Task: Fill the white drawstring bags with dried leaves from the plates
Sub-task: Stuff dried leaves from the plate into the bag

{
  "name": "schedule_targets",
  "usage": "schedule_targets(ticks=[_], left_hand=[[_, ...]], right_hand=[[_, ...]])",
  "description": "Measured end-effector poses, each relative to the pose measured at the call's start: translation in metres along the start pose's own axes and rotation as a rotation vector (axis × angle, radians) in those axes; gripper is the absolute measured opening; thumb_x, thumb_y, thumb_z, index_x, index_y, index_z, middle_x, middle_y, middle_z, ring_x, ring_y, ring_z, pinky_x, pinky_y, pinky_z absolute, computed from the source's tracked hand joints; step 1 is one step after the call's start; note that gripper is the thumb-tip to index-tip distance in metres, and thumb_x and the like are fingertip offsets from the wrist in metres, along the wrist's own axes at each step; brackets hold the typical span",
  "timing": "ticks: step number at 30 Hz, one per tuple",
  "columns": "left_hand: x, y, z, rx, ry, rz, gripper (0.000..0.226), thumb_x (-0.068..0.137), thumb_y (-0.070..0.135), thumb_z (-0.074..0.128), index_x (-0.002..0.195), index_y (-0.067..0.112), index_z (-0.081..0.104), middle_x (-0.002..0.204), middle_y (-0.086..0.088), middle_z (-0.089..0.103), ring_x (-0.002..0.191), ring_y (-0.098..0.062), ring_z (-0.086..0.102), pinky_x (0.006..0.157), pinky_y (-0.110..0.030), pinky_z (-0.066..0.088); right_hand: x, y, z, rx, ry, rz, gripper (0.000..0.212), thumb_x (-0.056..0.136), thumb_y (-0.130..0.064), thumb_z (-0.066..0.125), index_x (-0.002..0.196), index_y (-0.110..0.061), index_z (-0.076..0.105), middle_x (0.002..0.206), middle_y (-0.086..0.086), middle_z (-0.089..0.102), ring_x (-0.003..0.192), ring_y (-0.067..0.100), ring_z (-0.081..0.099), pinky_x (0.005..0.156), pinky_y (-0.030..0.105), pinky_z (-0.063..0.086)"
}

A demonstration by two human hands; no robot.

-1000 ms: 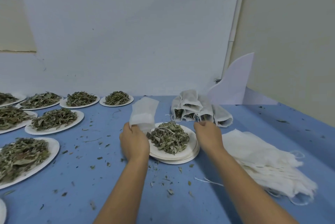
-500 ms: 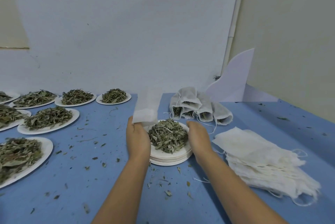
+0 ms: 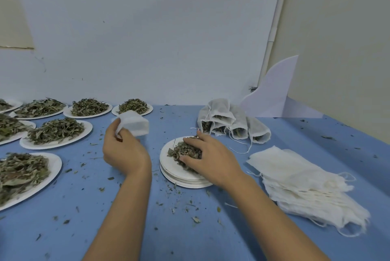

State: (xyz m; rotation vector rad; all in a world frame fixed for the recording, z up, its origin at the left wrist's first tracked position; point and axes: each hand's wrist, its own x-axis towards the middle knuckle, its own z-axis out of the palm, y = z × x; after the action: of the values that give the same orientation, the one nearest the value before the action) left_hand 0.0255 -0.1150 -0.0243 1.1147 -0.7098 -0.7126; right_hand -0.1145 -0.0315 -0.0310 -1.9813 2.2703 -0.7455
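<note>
I see L hand w/ its back twd me, fingers curled, pinching a white bag at the far side of the fist; bag sticks out past the fingertips. L forearm comes up from bottom centre, bare, wrist approx straight. R hand is palm down, fingers spread & curled over dried leaves, thumb on the near-left side of the heap. R forearm enters from bottom right, slanting left, bare. Hands are apart, not touching.

Gauzy cloth bags, matt paper plates, smooth blue tabletop
</note>
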Motion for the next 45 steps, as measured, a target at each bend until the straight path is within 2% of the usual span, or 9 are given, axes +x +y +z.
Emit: schedule_targets(ticks=[2, 7, 10, 15, 17, 25, 30, 40, 45], left_hand=[[-0.001, 0.001, 0.0, 0.024, -0.003, -0.022, 0.034, 0.1, 0.015, 0.039, 0.128, 0.013, 0.058, 0.121, -0.011, 0.062, 0.105, -0.029, 0.062, 0.082, -0.032, 0.052], [-0.014, -0.007, 0.003, 0.323, -0.193, 0.033, 0.042, 0.103, 0.032, 0.032, 0.105, 0.01, 0.068, 0.09, -0.005, 0.068, 0.073, -0.016, 0.056, 0.055, -0.025, 0.034], [-0.018, -0.014, 0.003, 0.432, -0.303, 0.114, 0.042, 0.103, 0.032, 0.032, 0.099, 0.009, 0.068, 0.082, -0.007, 0.068, 0.061, -0.009, 0.049, 0.05, -0.021, 0.028], [-0.026, -0.02, 0.008, 0.5, -0.466, 0.225, 0.042, 0.103, 0.032, 0.033, 0.088, 0.011, 0.066, 0.071, -0.002, 0.062, 0.06, -0.009, 0.05, 0.049, -0.02, 0.028], [-0.028, -0.019, 0.009, 0.493, -0.501, 0.207, 0.04, 0.103, 0.031, 0.032, 0.082, 0.013, 0.062, 0.069, 0.001, 0.06, 0.061, -0.007, 0.051, 0.049, -0.02, 0.029], [-0.031, -0.018, 0.01, 0.501, -0.532, 0.274, 0.042, 0.104, 0.029, 0.029, 0.115, 0.007, 0.064, 0.085, -0.006, 0.067, 0.071, -0.015, 0.055, 0.056, -0.022, 0.03], [-0.038, -0.015, 0.011, 0.594, -0.52, 0.342, 0.046, 0.103, 0.033, 0.033, 0.07, 0.011, 0.057, 0.055, -0.002, 0.047, 0.05, -0.017, 0.043, 0.044, -0.028, 0.024], [-0.037, -0.012, 0.01, 0.653, -0.486, 0.288, 0.042, 0.099, 0.034, 0.043, 0.083, 0.008, 0.071, 0.079, -0.015, 0.049, 0.049, -0.014, 0.033, 0.043, -0.024, 0.02], [-0.039, -0.013, 0.011, 0.65, -0.501, 0.309, 0.043, 0.099, 0.034, 0.043, 0.081, 0.006, 0.07, 0.077, -0.012, 0.044, 0.048, -0.013, 0.031, 0.043, -0.024, 0.019]], right_hand=[[0.0, 0.002, 0.0, 0.022, 0.005, 0.012, 0.049, 0.091, -0.053, 0.05, 0.138, -0.042, 0.043, 0.155, -0.009, 0.028, 0.14, 0.011, 0.027, 0.107, 0.033, 0.03], [-0.001, -0.001, -0.002, 0.005, 0.03, 0.012, 0.054, 0.089, -0.056, 0.049, 0.141, -0.041, 0.04, 0.155, -0.006, 0.028, 0.14, 0.014, 0.027, 0.107, 0.034, 0.03], [-0.001, -0.003, -0.007, -0.047, 0.076, 0.033, 0.057, 0.085, -0.056, 0.056, 0.139, -0.041, 0.043, 0.151, -0.005, 0.035, 0.136, 0.015, 0.036, 0.102, 0.034, 0.037], [0.0, -0.006, -0.009, -0.057, 0.146, 0.018, 0.037, 0.09, -0.032, 0.062, 0.127, -0.027, 0.062, 0.099, 0.005, 0.072, 0.096, 0.019, 0.063, 0.08, 0.025, 0.045], [0.0, -0.004, -0.007, -0.042, 0.167, 0.015, 0.033, 0.091, -0.026, 0.062, 0.124, -0.024, 0.064, 0.098, 0.006, 0.073, 0.094, 0.019, 0.065, 0.082, 0.024, 0.046], [0.0, 0.001, -0.008, 0.18, 0.325, 0.046, 0.024, 0.088, -0.015, 0.064, 0.111, -0.017, 0.072, 0.104, 0.001, 0.073, 0.097, 0.013, 0.065, 0.087, 0.016, 0.043], [0.002, -0.001, -0.018, 0.403, 0.518, 0.111, 0.022, 0.085, -0.016, 0.068, 0.106, -0.017, 0.074, 0.101, -0.003, 0.073, 0.088, -0.002, 0.059, 0.076, -0.003, 0.035], [0.008, 0.005, -0.025, 0.777, 0.587, 0.294, 0.019, 0.079, -0.017, 0.075, 0.099, -0.018, 0.076, 0.078, -0.018, 0.066, 0.073, -0.013, 0.06, 0.065, 0.001, 0.045], [0.008, 0.004, -0.027, 0.884, 0.621, 0.315, 0.019, 0.079, -0.017, 0.076, 0.098, -0.018, 0.076, 0.086, -0.012, 0.072, 0.079, -0.004, 0.066, 0.073, 0.01, 0.051]])
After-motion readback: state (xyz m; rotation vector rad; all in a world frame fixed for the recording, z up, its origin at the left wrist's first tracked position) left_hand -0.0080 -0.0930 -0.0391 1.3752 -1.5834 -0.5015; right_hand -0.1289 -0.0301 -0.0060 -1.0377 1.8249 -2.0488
